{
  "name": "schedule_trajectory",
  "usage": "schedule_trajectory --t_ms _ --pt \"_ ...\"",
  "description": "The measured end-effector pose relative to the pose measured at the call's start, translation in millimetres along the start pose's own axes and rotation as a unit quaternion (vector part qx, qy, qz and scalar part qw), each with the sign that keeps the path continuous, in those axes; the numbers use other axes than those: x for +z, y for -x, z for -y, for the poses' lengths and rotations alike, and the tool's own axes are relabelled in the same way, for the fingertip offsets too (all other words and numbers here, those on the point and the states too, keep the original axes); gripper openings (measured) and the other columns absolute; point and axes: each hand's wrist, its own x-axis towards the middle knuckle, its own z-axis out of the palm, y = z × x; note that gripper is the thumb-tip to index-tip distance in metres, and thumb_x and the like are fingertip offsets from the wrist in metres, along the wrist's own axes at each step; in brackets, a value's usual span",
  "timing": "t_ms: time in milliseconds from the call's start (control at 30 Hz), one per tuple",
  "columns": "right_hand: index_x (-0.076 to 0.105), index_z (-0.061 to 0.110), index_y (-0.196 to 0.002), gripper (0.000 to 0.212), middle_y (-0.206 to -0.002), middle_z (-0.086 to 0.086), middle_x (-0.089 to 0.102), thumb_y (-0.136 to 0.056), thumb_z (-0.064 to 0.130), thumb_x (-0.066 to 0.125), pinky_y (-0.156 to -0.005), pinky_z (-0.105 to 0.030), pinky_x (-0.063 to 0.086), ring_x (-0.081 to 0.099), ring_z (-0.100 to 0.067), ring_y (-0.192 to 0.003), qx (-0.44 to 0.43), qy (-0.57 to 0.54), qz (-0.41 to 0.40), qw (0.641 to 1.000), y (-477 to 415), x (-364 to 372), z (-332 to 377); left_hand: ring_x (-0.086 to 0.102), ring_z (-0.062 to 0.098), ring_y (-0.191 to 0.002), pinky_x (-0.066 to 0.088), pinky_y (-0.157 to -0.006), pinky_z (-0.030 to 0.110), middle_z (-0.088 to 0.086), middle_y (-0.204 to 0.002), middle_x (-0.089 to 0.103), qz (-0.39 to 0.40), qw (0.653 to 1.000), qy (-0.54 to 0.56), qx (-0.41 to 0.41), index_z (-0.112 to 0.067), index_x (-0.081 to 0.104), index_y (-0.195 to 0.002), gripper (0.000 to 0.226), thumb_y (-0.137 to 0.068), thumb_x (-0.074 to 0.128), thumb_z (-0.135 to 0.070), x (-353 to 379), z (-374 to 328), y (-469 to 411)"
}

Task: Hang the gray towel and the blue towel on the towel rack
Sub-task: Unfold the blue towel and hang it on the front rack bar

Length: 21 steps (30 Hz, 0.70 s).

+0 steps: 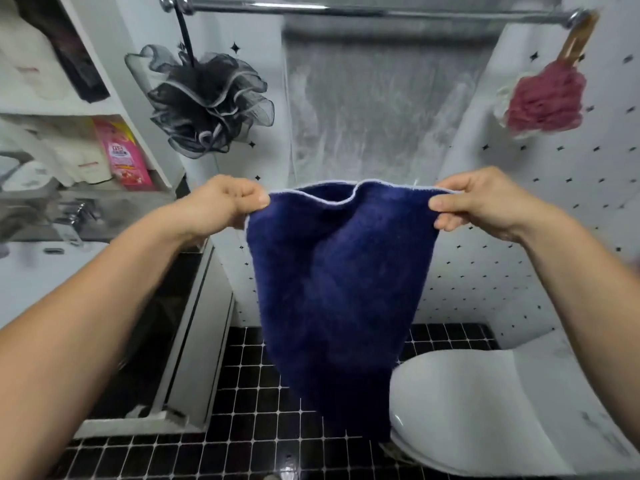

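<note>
Both hands hold the blue towel (pixel 332 292) up by its top corners: the left hand (pixel 225 202) pinches the left corner between thumb and curled fingers, and the right hand (pixel 481 202) pinches the right corner the same way. The towel's pale-edged top hem sags between them and the cloth hangs down in front of the black tiled floor (pixel 242 393) and the white toilet (pixel 485 410). Above, the gray towel (pixel 381 109) is draped over the chrome towel rack (pixel 363 10). A black bath pouf (pixel 207 102) hangs from the rack's left end, and a pink scrubber (pixel 547 98) hangs near its right end
</note>
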Motion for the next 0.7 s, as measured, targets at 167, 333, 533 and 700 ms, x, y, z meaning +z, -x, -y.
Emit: schedule_trajectory --t_ms 167,333,533,700 --pt "0.073 0.005 -0.089 0.008 -0.056 -0.011 0.071 -0.081 0.003 0.074 -0.049 -0.018 0.054 0.069 -0.015 -0.05 -0.006 0.053 -0.036 0.998 2.6 -14.6 -8.9 0.055 0.008 -0.054 0.049 -0.057 0.019 -0.002 -0.061 0.058 -0.006 0.999 -0.025 -0.031 -0.009 0.06 -0.074 0.026 -0.098 0.052 -0.013 -0.8 6.1 5.1" --pt "0.076 0.01 -0.08 0.005 -0.06 -0.012 0.071 -0.079 0.005 0.077 -0.051 -0.019 0.056 0.07 -0.017 -0.053 -0.025 0.029 -0.035 0.999 8.7 -27.4 -14.0 0.05 0.02 -0.054 0.053 -0.052 0.033 0.006 -0.061 0.05 -0.167 0.98 -0.049 -0.09 -0.019 0.055 -0.069 0.032 -0.1 0.051 -0.024 2.9 14.8 -1.7" --pt "0.073 0.008 -0.087 0.016 -0.069 -0.01 0.076 -0.077 -0.005 0.075 -0.057 -0.017 0.056 0.074 -0.019 -0.063 -0.025 0.01 0.006 1.0 13.8 -38.4 -20.7 0.056 0.017 -0.068 0.058 -0.052 0.026 0.003 -0.074 0.048 -0.25 0.958 0.116 -0.082 -0.011 0.056 -0.077 0.027 -0.101 0.048 -0.019 25.3 -1.4 -8.9" --pt "0.074 0.005 -0.087 0.015 -0.067 -0.012 0.074 -0.08 -0.007 0.071 -0.059 -0.018 0.057 0.072 -0.017 -0.061 -0.022 0.088 0.046 0.995 11.4 -57.7 -20.8 0.058 0.014 -0.076 0.059 -0.061 0.023 0.002 -0.077 0.053 -0.24 0.969 0.062 -0.018 -0.012 0.055 -0.078 0.023 -0.101 0.05 -0.015 39.2 -13.0 -7.4"
